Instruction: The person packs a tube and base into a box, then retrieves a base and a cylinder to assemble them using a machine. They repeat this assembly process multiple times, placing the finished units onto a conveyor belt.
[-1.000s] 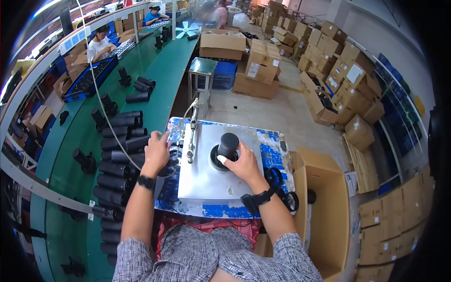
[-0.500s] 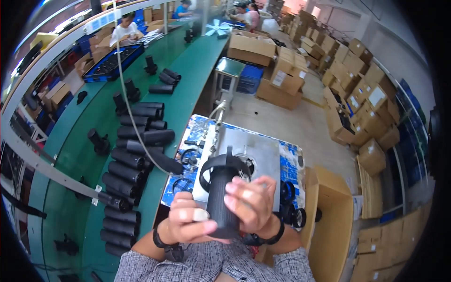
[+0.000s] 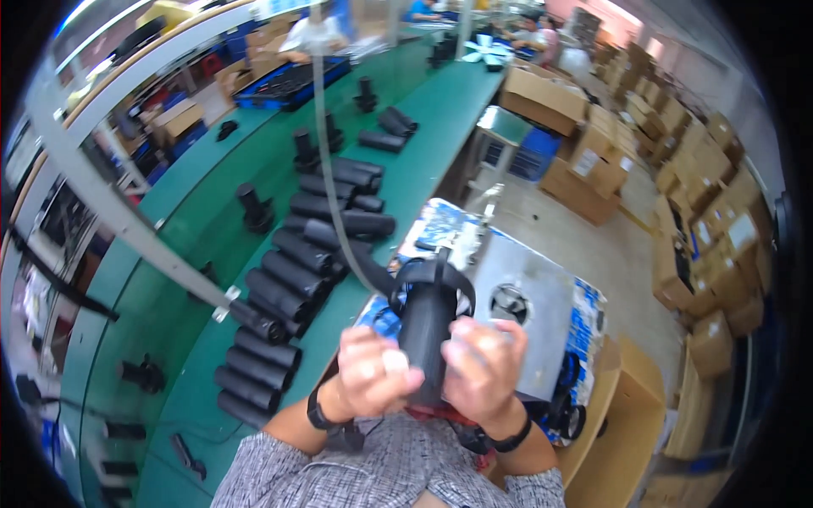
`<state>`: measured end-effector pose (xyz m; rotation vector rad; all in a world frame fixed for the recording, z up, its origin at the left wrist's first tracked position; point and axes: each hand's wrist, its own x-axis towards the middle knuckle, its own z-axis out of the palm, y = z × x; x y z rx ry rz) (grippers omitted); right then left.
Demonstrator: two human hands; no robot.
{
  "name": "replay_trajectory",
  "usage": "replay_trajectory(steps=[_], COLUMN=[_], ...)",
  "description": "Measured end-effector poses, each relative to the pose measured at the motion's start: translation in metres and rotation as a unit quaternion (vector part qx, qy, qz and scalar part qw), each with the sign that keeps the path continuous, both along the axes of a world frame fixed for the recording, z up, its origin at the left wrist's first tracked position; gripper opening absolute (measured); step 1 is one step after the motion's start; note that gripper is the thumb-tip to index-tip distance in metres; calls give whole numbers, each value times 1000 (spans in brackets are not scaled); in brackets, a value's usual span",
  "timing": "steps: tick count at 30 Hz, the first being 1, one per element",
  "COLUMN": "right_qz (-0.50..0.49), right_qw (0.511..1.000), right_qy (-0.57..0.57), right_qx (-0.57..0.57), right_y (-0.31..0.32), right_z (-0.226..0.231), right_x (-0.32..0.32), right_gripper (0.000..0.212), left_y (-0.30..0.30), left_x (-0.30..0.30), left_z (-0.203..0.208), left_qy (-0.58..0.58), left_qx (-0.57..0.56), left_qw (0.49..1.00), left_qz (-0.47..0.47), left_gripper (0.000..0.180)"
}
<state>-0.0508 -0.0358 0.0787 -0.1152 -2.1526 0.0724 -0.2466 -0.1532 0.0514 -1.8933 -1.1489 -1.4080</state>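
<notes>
Between my two hands stands a black ribbed cylindrical tube [image 3: 426,330] with a wide ring collar at its far end. My left hand [image 3: 374,372] grips its lower left side, the fingers curled. On the other side my right hand [image 3: 487,368] is closed against it, somewhat blurred. Just right of the tube lies a flat metal plate [image 3: 538,279] with a round opening [image 3: 510,303], on a small table with a worn blue-and-white top [image 3: 586,317]. Many similar black tubes [image 3: 279,292] lie in rows on the green bench at my left.
A pale hose [image 3: 329,152] hangs down in front of the green bench [image 3: 440,161]. An open cardboard box [image 3: 627,406] stands right of the small table. Beyond are stacked cartons [image 3: 720,245], a blue crate [image 3: 532,154] and a person [image 3: 315,35] working across the bench.
The view has swung left, so the bench and table appear farther right. Both hands still hold the black tube, which now sits left of the plate's opening instead of in front of it.
</notes>
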Motion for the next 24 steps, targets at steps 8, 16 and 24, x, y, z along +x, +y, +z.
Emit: replay_trajectory(steps=[8, 16, 24], right_qz=[-158, -305, -458], right_qw=[948, 871, 782], right_qy=[7, 46, 120], right_qx=[-276, -382, -405], right_y=[-4, -22, -22], right_z=[-36, -68, -76], right_x=[80, 156, 260], right_gripper=[34, 19, 21], left_y=[-2, -13, -19], left_x=[-246, -452, -519], left_z=[58, -98, -140], left_qy=[-44, -80, 6], left_qx=[-106, -369, -439], left_qw=[858, 665, 600], left_qz=[501, 644, 669], left_gripper=[67, 61, 82])
